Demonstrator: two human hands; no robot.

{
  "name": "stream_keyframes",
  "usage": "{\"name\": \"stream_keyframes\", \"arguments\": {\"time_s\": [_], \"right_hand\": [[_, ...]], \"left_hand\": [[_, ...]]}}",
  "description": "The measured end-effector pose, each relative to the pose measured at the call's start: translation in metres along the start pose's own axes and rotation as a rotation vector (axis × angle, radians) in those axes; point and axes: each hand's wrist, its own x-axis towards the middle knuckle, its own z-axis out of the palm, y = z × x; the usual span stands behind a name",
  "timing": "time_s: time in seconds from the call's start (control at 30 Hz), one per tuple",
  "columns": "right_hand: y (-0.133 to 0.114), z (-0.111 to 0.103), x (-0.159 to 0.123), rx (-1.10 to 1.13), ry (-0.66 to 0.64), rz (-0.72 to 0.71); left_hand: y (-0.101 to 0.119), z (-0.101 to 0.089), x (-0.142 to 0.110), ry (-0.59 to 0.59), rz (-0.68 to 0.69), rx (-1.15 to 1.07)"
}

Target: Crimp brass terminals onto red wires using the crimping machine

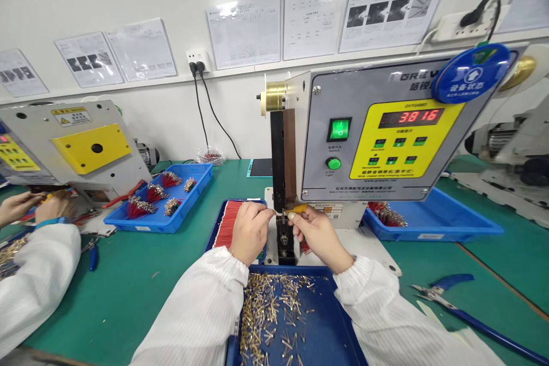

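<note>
Both my hands work at the head of a terminal crimping machine (pixel 349 131). My left hand (pixel 251 230) pinches at the left of the press point; the thin pale thing at its fingertips is too small to name. My right hand (pixel 319 234) is closed on a yellow-handled tool (pixel 299 209), whose tip is hidden at the press point. A tray of red wires (pixel 227 226) lies behind and left of my left hand. Below my wrists, a dark blue tray (pixel 319 326) holds many loose brass-coloured terminals (pixel 261 309), mostly along its left side.
Blue-handled cutters (pixel 450 297) lie at right on the green table (pixel 141 297). Blue bins with bundled red wires stand left (pixel 150 223) and right (pixel 433 231). Far left, a co-worker's hands (pixel 54 206) are at a second machine (pixel 81 143), near another cutter (pixel 93 254).
</note>
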Motion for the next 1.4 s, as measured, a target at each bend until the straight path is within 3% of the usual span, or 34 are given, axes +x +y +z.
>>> {"name": "stream_keyframes", "arguments": {"time_s": [0.53,0.8,1.4], "right_hand": [[0.002,0.004,-0.001,0.007,0.055,-0.03],[0.015,0.01,-0.004,-0.137,0.149,-0.165],[0.013,0.009,-0.006,-0.141,0.142,-0.173]], "left_hand": [[0.0,-0.001,0.0,0.015,0.002,0.004],[-0.001,0.001,-0.001,-0.004,0.001,0.021],[-0.001,0.0,0.0,-0.01,0.001,0.005]]}}
